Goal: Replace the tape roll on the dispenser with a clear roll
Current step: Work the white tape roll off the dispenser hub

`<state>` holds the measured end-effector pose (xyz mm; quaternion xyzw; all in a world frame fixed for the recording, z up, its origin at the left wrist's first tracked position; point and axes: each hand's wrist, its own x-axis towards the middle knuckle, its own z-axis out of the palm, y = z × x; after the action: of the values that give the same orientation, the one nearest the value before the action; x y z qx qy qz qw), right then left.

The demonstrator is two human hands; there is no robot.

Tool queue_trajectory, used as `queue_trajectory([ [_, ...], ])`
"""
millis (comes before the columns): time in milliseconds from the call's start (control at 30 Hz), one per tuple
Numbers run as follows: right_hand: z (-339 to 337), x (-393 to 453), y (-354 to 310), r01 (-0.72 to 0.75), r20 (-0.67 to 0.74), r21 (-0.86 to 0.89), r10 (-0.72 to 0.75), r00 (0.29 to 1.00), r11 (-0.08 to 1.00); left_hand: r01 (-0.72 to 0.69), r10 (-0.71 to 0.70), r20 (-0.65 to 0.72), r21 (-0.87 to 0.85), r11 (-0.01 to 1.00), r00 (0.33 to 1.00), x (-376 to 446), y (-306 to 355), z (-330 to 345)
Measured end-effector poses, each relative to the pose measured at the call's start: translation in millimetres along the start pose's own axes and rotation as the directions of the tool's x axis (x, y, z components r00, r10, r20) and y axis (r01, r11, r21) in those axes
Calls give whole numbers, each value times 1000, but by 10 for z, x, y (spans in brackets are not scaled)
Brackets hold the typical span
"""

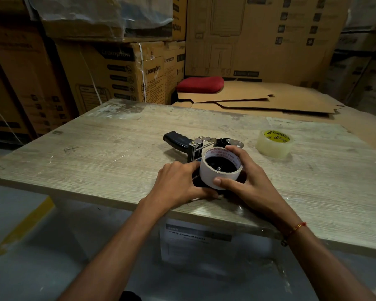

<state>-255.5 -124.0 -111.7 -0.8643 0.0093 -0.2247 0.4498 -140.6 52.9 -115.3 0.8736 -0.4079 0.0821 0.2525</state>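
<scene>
Lying flat on the table (96, 144) is one tape dispenser (195, 144) with one white roll (219, 170) on its hub. The right hand (245, 187) curls thumb and fingers around that roll; the left hand (178, 185) presses the dispenser base, fingers partly hidden. One clear roll (274, 143) sits well apart, right.

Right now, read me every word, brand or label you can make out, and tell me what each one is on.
"Crompton": cardboard boxes stacked behind the table.
"Supreme": yellow core of the clear tape roll.
"WONDER ... TAPE": red print inside the white roll on the dispenser; the rest is blurred.
"Empty Abnormal Basket": paper sign under the table; its smaller lines are unreadable.
Print on the large box: too blurred.
</scene>
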Motion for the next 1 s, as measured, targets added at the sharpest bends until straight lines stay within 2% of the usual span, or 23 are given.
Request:
queue_trajectory([
  [400, 2, -4, 6, -15, -9, 16, 15, 1000, 1000, 11, -11, 9, 0, 1000, 1000, 0, -14, 2],
  [467, 3, -11, -21, -18, -36, 94, 21, 999, 995, 4, -4, 12, -8, 1000, 1000, -9, -17, 7],
  [567, -24, -4, -24, -82, -94, 355, 123, 988, 931, -15, 15, 13, 3, 1000, 1000, -15, -18, 9],
  [700, -12, 26, 10, -101, -98, 352, 144, 985, 931, -62, 61, 18, 29, 998, 998, -26, -14, 15],
  [1000, -33, -40, -34, -76, -177, 381, 154, 972, 922, -68, 81, 46, -242, 968, 996, -40, 125, 31],
])
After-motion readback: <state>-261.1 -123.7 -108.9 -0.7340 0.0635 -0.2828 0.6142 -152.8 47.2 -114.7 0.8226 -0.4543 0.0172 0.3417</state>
